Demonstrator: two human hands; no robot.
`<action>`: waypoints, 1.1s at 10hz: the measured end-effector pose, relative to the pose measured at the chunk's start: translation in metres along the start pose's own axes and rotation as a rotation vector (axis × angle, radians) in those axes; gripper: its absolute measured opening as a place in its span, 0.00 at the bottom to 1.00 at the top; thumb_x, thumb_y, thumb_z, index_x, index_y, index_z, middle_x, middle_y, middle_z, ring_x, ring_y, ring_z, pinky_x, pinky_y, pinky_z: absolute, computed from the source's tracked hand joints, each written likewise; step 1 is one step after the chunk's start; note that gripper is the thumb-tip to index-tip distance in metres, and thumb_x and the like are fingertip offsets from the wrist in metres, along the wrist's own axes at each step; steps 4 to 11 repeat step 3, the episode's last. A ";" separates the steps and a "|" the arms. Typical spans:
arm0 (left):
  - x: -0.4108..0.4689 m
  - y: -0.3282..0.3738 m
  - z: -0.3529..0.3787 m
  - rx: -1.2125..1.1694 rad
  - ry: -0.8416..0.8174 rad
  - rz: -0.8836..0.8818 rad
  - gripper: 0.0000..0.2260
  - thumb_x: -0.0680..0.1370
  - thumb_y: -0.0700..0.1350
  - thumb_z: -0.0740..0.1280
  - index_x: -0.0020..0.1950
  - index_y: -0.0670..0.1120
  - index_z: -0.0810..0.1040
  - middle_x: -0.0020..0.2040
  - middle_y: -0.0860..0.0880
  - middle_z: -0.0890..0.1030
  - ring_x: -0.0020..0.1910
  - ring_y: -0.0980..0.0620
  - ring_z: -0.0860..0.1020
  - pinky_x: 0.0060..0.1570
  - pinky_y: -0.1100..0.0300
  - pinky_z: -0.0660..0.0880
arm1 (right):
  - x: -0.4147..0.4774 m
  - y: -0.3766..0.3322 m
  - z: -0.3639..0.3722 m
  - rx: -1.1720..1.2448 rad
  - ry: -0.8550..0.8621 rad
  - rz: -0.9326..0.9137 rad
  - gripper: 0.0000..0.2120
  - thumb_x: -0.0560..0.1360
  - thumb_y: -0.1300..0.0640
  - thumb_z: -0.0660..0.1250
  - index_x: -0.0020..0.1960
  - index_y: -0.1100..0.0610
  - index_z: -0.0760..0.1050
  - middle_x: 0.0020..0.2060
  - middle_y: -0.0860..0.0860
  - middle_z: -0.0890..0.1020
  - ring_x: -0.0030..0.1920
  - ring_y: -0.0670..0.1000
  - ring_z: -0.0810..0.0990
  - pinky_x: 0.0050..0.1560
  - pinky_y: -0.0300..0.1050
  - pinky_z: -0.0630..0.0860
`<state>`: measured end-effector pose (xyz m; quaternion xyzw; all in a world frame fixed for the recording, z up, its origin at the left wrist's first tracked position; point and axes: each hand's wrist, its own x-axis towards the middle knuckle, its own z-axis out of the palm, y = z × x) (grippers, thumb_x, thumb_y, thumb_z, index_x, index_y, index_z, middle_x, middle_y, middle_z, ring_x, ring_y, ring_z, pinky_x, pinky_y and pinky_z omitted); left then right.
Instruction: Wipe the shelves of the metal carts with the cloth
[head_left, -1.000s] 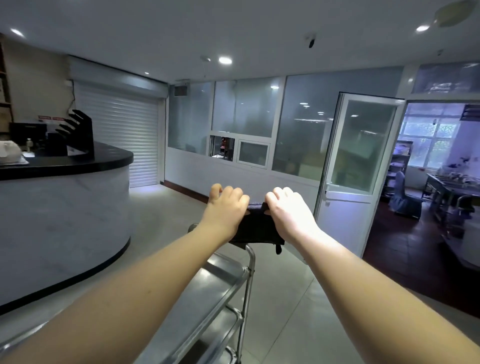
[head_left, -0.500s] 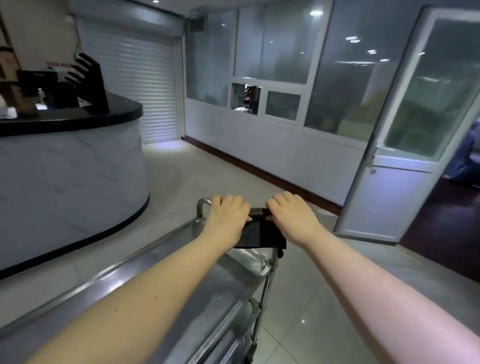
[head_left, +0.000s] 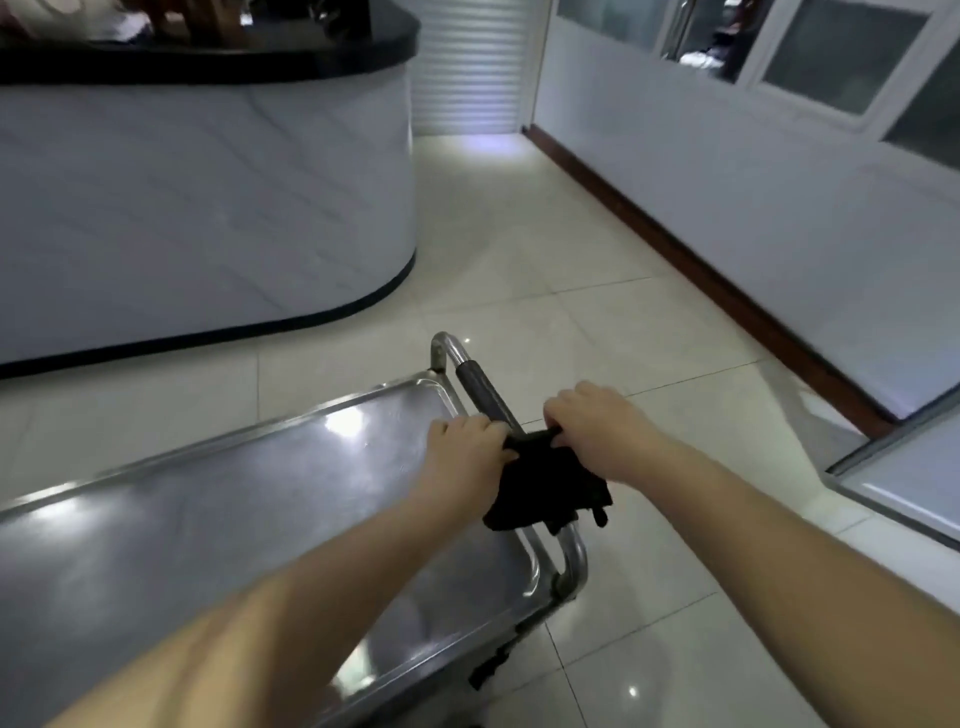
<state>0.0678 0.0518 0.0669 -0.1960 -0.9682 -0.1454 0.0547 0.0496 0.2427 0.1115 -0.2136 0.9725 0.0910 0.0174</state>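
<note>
Gripping the handle bar (head_left: 475, 385) of the metal cart (head_left: 574, 558) were both hands. Left hand (head_left: 460, 451) and right hand (head_left: 605, 430) had fingers curled over the bar, each pinning an upper edge of the black cloth (head_left: 550, 491) against it. Cloth hung over the bar between them, not on the top shelf (head_left: 234, 519).

Risks, my read:
- The cloth was only trapped under fingers, so loosening either grip could drop it onto the tiled floor (head_left: 545, 249).
- On glossy tiles, a hard shove could run the cart into the curved counter (head_left: 208, 197).
- The dangling corner hung beside the frame and might snag.

Lower shelves couldn't be seen.
</note>
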 end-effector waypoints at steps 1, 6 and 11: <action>0.065 -0.019 0.011 0.009 -0.071 -0.219 0.10 0.81 0.50 0.60 0.59 0.51 0.77 0.54 0.49 0.77 0.56 0.46 0.74 0.47 0.54 0.62 | 0.075 0.025 0.017 0.115 -0.085 -0.006 0.15 0.78 0.48 0.64 0.63 0.51 0.72 0.64 0.53 0.73 0.62 0.57 0.69 0.55 0.51 0.69; 0.085 -0.059 0.056 0.045 -0.218 -0.454 0.15 0.81 0.49 0.60 0.68 0.52 0.71 0.61 0.48 0.75 0.60 0.46 0.73 0.53 0.53 0.66 | 0.118 0.020 0.080 0.724 -0.237 0.076 0.32 0.74 0.50 0.72 0.75 0.48 0.64 0.71 0.51 0.69 0.70 0.55 0.68 0.70 0.54 0.65; 0.085 -0.059 0.056 0.045 -0.218 -0.454 0.15 0.81 0.49 0.60 0.68 0.52 0.71 0.61 0.48 0.75 0.60 0.46 0.73 0.53 0.53 0.66 | 0.118 0.020 0.080 0.724 -0.237 0.076 0.32 0.74 0.50 0.72 0.75 0.48 0.64 0.71 0.51 0.69 0.70 0.55 0.68 0.70 0.54 0.65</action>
